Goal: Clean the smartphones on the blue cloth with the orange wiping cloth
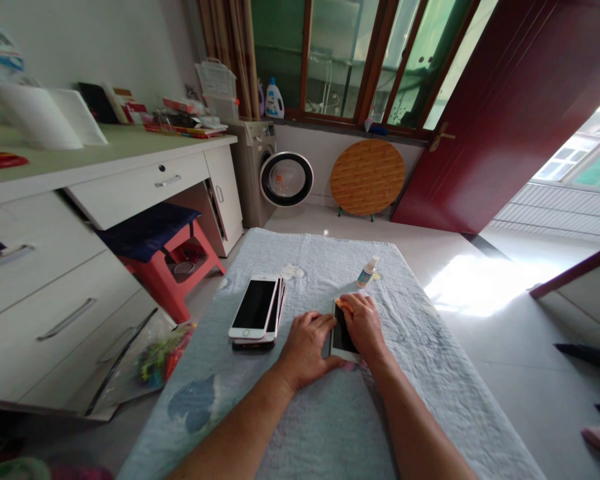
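Observation:
A white phone with a dark screen lies on the cloth-covered table. My left hand grips its left side, thumb at the lower edge and fingers along the upper left. Over the screen's upper right, my right hand presses a small orange cloth against the glass; most of the cloth is hidden under the fingers. Just beyond stands a small spray bottle with a white cap. To the left is a stack of several phones, a white one with a home button on top.
A pale blue patterned cloth covers the table. At left are a white desk and a red stool. Behind stand a washing machine with its door open, a round wooden tabletop and a dark red door.

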Demonstrator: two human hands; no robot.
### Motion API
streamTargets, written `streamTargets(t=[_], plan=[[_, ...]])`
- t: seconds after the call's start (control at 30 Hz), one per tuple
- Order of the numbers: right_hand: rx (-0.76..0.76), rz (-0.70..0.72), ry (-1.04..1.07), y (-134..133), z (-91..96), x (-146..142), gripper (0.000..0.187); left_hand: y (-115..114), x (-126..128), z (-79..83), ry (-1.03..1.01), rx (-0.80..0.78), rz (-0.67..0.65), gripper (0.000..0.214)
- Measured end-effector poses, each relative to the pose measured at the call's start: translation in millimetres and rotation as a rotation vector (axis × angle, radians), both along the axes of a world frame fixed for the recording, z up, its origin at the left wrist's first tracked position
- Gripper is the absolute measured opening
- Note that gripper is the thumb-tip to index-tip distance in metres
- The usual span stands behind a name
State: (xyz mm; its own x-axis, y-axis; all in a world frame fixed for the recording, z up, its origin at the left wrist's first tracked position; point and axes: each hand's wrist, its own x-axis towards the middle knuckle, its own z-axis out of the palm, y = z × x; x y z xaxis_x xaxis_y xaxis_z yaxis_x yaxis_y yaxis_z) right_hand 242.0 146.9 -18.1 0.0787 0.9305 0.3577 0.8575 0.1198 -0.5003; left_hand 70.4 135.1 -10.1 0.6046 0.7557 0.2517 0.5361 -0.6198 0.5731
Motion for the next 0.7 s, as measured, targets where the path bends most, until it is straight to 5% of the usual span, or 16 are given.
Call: streamTargets(t=[0.27,0.47,0.7], plan=[[-0.038,0.125,0.018,-3.6,8.5,-4.8,0.025,0.5,0.5,-2.0,-0.033,-0.005,0.007,0.08],[-0.14,0.216,0.039,-10.1,19.3,-2.6,0.026,0.6,2.6,-12.6,-0.037,-0.016,0.099,0.111],[-0.299,0.44,0.0,-19.2,40.8,-1.1,0.028,-0.7,2.9,-11.5,0.074,0.015,0.092,0.091]])
